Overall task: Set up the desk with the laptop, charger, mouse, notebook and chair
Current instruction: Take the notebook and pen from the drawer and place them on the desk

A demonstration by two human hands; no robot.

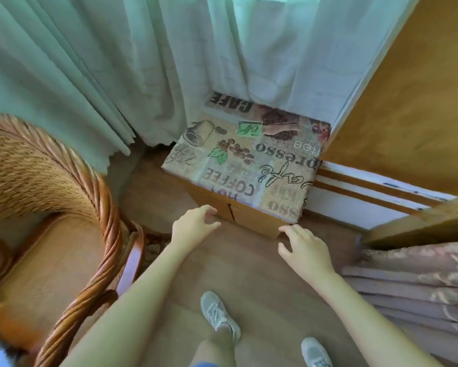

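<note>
A low wooden stool [251, 217] stands on the floor before me, topped by a cushion [243, 160] printed with coffee words and beans. My left hand [193, 225] hovers at the stool's near left corner, fingers curled and apart, holding nothing. My right hand [304, 247] is spread open just by the stool's near right corner, also holding nothing. I cannot tell whether either hand touches the wood. No laptop, charger, mouse or notebook is in view.
A wicker armchair [63, 221] fills the left side. Pale curtains [103, 75] hang behind the stool. A wooden panel [408, 102] rises at the right, with patterned fabric [421, 287] below it. My grey shoes [220, 316] stand on the wood floor.
</note>
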